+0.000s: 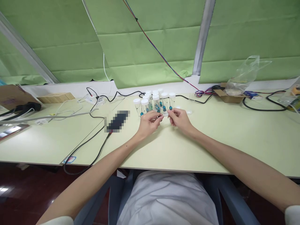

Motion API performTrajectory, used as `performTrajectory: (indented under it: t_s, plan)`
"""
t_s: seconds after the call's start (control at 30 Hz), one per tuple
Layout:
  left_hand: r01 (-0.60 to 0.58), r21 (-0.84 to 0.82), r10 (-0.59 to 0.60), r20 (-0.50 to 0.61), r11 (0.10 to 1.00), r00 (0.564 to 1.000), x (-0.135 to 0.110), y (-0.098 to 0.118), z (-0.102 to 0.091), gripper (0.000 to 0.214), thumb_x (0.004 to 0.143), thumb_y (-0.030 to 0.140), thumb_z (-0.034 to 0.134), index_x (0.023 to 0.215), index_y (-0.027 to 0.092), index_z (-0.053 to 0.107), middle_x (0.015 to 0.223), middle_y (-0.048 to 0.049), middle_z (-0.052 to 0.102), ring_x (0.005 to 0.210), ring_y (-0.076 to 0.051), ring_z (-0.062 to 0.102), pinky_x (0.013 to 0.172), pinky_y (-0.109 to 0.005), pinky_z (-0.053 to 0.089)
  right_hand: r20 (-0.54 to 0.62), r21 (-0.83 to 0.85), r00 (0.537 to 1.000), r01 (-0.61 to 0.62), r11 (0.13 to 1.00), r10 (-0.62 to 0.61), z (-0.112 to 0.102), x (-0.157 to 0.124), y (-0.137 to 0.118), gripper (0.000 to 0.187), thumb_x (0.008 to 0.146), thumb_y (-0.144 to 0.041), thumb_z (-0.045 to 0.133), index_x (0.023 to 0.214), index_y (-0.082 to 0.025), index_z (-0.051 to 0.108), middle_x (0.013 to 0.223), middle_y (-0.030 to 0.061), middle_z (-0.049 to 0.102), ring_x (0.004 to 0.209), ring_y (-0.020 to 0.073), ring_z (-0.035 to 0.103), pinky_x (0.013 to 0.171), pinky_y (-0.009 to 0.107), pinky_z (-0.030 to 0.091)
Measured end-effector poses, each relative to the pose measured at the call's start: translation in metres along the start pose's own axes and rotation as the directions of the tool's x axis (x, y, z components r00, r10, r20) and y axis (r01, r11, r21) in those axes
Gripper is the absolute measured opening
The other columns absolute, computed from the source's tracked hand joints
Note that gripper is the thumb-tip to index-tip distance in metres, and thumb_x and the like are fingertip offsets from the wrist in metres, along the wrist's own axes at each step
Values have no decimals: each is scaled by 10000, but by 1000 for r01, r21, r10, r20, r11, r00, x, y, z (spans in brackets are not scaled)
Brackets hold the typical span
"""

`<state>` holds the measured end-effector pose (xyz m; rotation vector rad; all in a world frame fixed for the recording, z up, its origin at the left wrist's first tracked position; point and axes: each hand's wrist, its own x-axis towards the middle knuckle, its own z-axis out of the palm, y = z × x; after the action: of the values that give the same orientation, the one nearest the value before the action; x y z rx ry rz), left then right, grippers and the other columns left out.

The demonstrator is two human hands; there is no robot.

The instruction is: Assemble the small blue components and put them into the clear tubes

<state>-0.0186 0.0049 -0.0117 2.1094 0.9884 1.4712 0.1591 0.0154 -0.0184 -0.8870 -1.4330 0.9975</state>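
Several clear vials (156,102) with white caps stand in a cluster at the middle of the table, blue-green pieces inside them. Just in front of the cluster, my left hand (150,122) is closed in a pinch, thumb against fingers. Facing it from the right, my right hand (180,119) pinches too, its fingertips close to the front vials. A small clear rounded edge (165,114) shows between the two sets of fingertips; whether it is a held piece or a vial's base I cannot tell. Loose white caps (188,112) lie behind my right hand.
A blurred dark phone-like object (118,121) with a black cable lies to the left. Cables run along the back of the pale table (234,140). At the right rear sits an open cardboard box (231,96) with a plastic bag; at the left rear, a cardboard box (57,97).
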Motion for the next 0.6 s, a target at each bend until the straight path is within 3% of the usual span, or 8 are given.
performTrajectory:
  t_s: [0.37,0.6]
  plan:
    - [233,-244,-232,32,941,972,5,8,-2,304,812,439,756,755,145,704,585,-3,582,425,-79,484,436,-232,383,-6,16,995,103,995,-103,0,1,1,419,811,-569,724,969,-202,597,740,-31,618,419,71,517,394,223,393]
    - [303,-305,-304,45,903,951,6,8,-4,320,784,446,782,729,143,696,553,3,572,429,-84,471,452,-240,373,-6,20,993,115,993,-115,-1,2,2,341,811,-477,731,979,-200,624,850,-9,619,455,64,533,407,231,416]
